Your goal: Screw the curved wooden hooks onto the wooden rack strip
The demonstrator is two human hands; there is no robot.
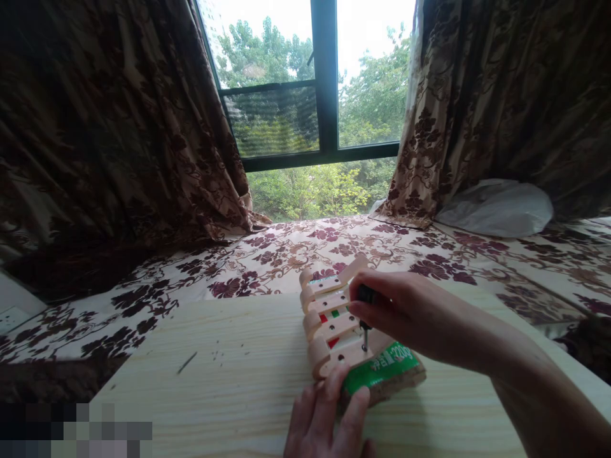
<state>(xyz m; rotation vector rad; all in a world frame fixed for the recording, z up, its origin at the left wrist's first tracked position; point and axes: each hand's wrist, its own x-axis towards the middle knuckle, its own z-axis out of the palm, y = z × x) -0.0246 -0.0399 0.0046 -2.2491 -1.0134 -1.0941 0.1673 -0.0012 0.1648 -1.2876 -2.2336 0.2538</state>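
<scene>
My right hand (382, 305) is wrapped round the dark handle of a screwdriver (365, 337), held upright. Its tip meets a screw on the nearest crosspiece of a pale wooden piece (329, 323) with several rounded ends. That wooden piece lies on a green and brown package (389, 369) with white print. Fingers of my left hand (329, 413) are spread and rest against the near edge of the wood and the package, the thumb mostly hidden.
Small screws (221, 351) and a thin dark rod (187, 362) lie on the pale wooden board (214, 407), left of the hands. Behind are a floral cloth (286, 245), curtains, a window and a white plastic bag (499, 207) at the right.
</scene>
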